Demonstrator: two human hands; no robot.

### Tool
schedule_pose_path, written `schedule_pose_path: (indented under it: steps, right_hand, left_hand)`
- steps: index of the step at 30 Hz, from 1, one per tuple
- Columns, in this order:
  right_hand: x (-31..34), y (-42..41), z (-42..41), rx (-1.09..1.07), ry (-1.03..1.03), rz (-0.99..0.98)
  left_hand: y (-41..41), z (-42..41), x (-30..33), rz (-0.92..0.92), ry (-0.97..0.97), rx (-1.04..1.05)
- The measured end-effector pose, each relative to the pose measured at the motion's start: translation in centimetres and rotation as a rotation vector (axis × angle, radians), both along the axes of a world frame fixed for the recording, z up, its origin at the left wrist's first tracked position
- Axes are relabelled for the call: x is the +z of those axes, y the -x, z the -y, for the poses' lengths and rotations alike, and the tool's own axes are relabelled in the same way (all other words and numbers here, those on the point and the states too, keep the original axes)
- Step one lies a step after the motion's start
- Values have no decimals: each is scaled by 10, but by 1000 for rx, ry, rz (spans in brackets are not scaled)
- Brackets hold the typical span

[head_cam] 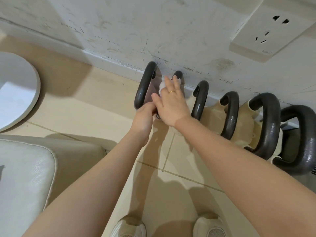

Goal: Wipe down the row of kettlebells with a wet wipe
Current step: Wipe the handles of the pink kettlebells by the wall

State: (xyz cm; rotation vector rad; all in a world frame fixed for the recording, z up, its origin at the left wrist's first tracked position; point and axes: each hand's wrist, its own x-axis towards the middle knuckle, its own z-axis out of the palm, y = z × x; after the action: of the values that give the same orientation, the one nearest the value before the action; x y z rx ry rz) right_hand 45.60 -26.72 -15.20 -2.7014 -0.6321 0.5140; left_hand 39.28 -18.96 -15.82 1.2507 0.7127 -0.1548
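Note:
Several kettlebells with dark handles stand in a row along the wall, from the leftmost kettlebell (144, 86) to the largest one (298, 139) at the right. My right hand (171, 103) presses a crumpled white wet wipe (162, 86) against the second kettlebell (178, 75), whose handle is mostly hidden under my fingers. A gold ring shows on one finger. My left hand (145, 115) grips the near end of that kettlebell's handle, just below my right hand.
A white wall with scuff marks and a socket (271, 29) rises behind the row. A round white base (18, 89) lies on the tiled floor at left. A cream cushioned seat (25, 170) sits near left. My shoes (130, 226) are below.

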Motion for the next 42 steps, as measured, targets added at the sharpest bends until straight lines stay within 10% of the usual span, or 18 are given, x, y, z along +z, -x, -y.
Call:
schedule_pose_path:
  steps: [6,18,22,29,42]
  right_hand:
    - [4,-20,7,-202,-295,-206]
    - [15,-3,-5,-628,-666,-348]
    - [10,-3,6,-481,-647,-441]
    - [5,-16,5,-211,-413,-173]
    - [8,-15,-3,-920,-697,-607]
  left_hand:
    - [-2,2,0,85,-3,-19]
    - [-59,4,13,5,-642,-442]
    - [-58,2,16,-65,-811,-592]
    - [-12,-12,0,55,-644,-512]
    - [20,-12,-10,121,-632,-489]
